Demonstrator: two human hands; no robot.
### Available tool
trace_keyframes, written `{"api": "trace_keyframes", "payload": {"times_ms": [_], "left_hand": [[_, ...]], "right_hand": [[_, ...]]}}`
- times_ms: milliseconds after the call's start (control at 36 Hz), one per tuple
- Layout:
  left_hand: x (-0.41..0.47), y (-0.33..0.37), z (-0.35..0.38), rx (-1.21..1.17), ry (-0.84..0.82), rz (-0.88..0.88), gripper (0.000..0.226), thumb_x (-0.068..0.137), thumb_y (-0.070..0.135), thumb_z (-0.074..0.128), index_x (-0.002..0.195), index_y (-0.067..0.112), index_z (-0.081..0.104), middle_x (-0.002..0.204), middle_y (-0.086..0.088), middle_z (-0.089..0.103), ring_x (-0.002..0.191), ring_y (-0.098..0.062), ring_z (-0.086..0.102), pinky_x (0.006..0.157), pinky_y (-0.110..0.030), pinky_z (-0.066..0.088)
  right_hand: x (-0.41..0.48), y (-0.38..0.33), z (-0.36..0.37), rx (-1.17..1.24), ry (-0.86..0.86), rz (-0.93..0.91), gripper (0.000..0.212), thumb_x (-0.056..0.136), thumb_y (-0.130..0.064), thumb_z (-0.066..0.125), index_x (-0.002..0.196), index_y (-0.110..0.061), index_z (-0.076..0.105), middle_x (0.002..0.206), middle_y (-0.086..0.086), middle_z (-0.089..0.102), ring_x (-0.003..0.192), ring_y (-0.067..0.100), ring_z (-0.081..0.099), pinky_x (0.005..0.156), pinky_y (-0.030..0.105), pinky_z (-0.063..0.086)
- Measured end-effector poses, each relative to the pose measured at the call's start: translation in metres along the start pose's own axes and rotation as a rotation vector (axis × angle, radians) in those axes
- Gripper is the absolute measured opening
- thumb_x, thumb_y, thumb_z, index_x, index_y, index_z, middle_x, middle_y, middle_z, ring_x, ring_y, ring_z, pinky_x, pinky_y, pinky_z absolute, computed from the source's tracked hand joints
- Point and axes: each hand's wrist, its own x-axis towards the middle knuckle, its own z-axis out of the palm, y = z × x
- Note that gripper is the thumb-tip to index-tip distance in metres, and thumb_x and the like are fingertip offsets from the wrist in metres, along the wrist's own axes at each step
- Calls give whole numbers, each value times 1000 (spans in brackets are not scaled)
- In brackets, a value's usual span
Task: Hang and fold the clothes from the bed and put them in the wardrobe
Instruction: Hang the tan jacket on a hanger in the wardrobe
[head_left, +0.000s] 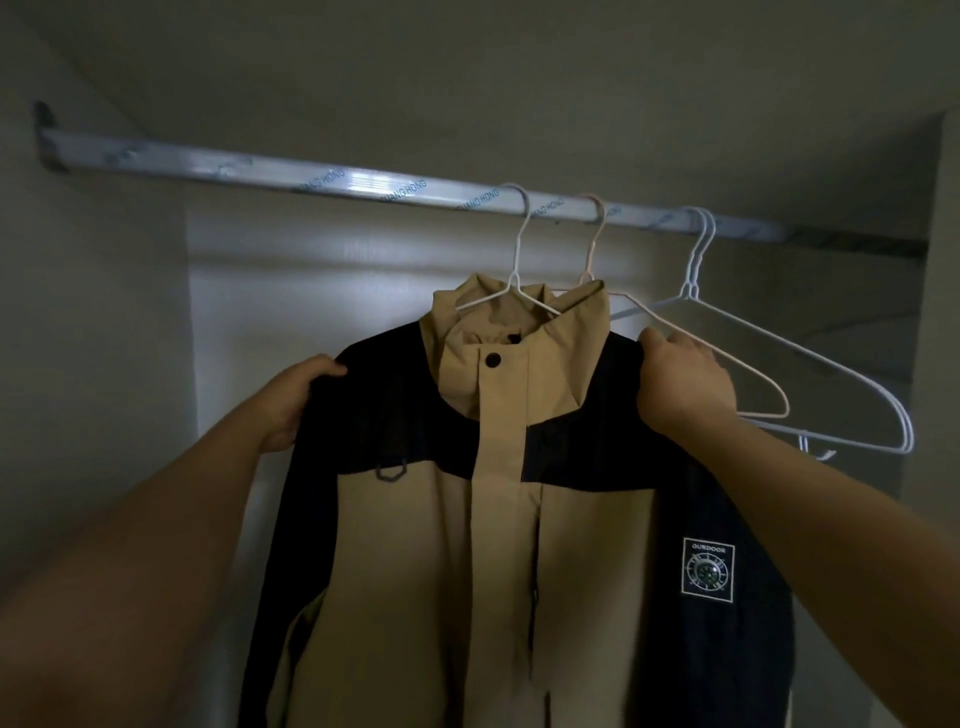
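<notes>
A tan and dark navy jacket (415, 545) hangs on a white wire hanger (514, 291) whose hook sits over the wardrobe rail (311, 179). My left hand (296, 400) grips the jacket's left shoulder, fingers curled over the dark fabric. My right hand (680, 379) grips the jacket's right shoulder. The jacket faces me, its front closed and its collar standing up around the hanger. A square patch shows on the sleeve at the right.
Empty wire hangers hang on the rail to the right of the jacket: a pinkish one (769, 400) and two white ones (857, 379). The wardrobe's pale back wall (311, 291) lies behind; its side wall (940, 312) stands at the far right. The rail's left part is bare.
</notes>
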Motion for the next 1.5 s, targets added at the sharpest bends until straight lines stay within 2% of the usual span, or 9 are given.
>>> {"api": "trace_keyframes", "payload": {"times_ms": [111,278,444,611,778,1000,1194,1389,1500], "left_hand": [[0,-3,-8,140,81,65,19,85,25,72,99,12,76,104,-14,75,86,-27,74,72,-33,55],[8,4,-4,694,550,368,33,89,50,69,79,20,59,77,3,61,69,-10,56,55,-26,38],[14,0,2,831,446,309,35,98,46,56,82,16,57,83,-3,61,73,-19,55,57,-30,36],[17,6,16,760,392,430,24,97,17,56,119,24,60,108,6,59,95,-16,55,77,-27,41],[14,4,32,687,360,456,18,98,20,49,107,34,57,95,12,60,79,3,52,64,-14,35],[29,12,29,735,421,476,9,102,19,50,100,22,58,92,3,59,86,-21,55,68,-28,38],[35,11,27,740,376,462,16,104,19,46,103,25,61,98,1,63,88,-21,57,73,-34,39],[33,7,38,715,437,402,23,99,20,41,106,27,61,101,1,63,88,-22,58,72,-34,42],[28,24,57,716,477,571,35,92,21,39,112,24,67,105,7,62,93,-17,56,78,-31,42]], "right_hand": [[2,3,-5,11,-48,9,11,90,-8,47,98,-14,43,98,13,56,94,36,57,70,44,47],[12,17,-22,109,-75,60,17,86,-2,51,97,-9,60,88,14,63,74,31,60,69,40,53],[-2,39,-23,111,-197,82,17,86,0,51,95,-8,63,94,17,64,84,36,62,80,43,57],[-23,40,-16,106,-118,119,7,89,-2,48,92,-9,49,96,20,63,88,41,63,80,47,56],[-37,41,-3,215,74,84,12,87,1,42,94,-9,39,106,25,56,100,43,54,82,47,46],[-36,92,-14,-148,31,-217,20,102,-29,41,120,-26,34,106,12,60,80,38,63,66,41,51],[-21,114,-30,-228,-120,-241,16,106,-38,33,113,-24,34,98,14,66,84,35,64,68,37,45],[-26,84,-13,7,7,-187,34,97,-27,45,129,-19,50,127,10,56,103,39,61,83,42,51],[-14,40,-12,113,159,-191,35,99,-32,39,125,-16,56,124,11,59,105,36,60,81,40,48]]}}
